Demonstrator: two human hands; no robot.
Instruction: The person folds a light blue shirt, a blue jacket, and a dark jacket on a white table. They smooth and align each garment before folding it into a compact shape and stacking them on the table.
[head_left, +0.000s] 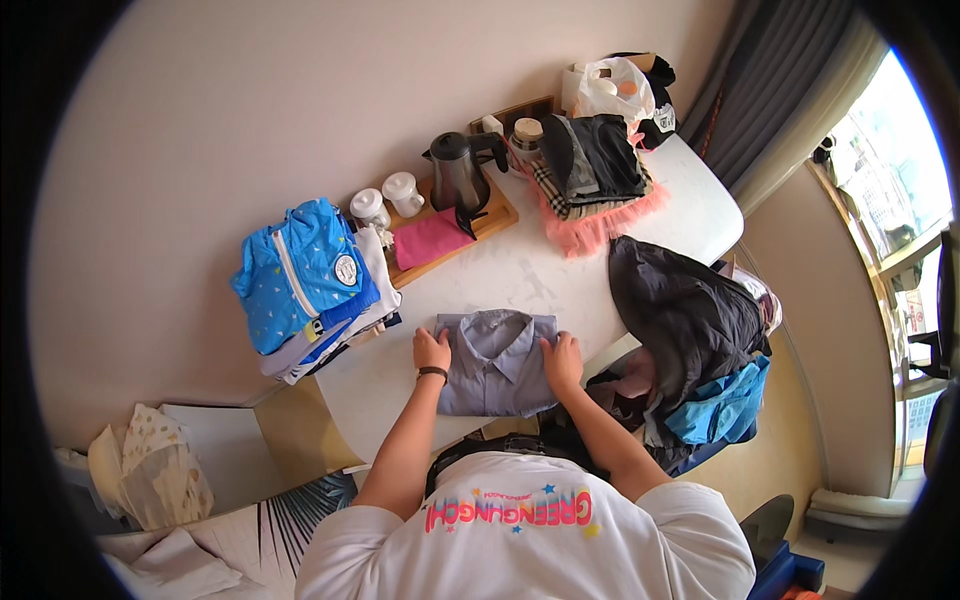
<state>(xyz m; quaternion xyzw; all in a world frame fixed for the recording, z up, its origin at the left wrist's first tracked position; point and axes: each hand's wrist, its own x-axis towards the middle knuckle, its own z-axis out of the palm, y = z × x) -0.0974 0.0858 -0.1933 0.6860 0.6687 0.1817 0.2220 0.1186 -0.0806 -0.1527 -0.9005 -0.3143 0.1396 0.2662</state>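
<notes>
A folded grey-blue collared shirt (491, 379) lies on the white tabletop (360, 412), its collar on the side away from me. My left hand (432, 351), with a dark band at the wrist, grips the shirt's left edge near the shoulder. On the opposite edge, my right hand (562, 361) holds the cloth with the thumb on top. The fingers under the fabric are partly hidden. The shirt's near edge reaches the table's front rim.
At left stands a stack of folded clothes topped by a blue jacket (304, 270). Behind are a wooden tray (499, 214), an electric kettle (457, 176), two lidded white mugs (386, 199) and a pink cloth (431, 238). Another folded pile (592, 169) sits back right; loose dark clothes (690, 307) heap at right.
</notes>
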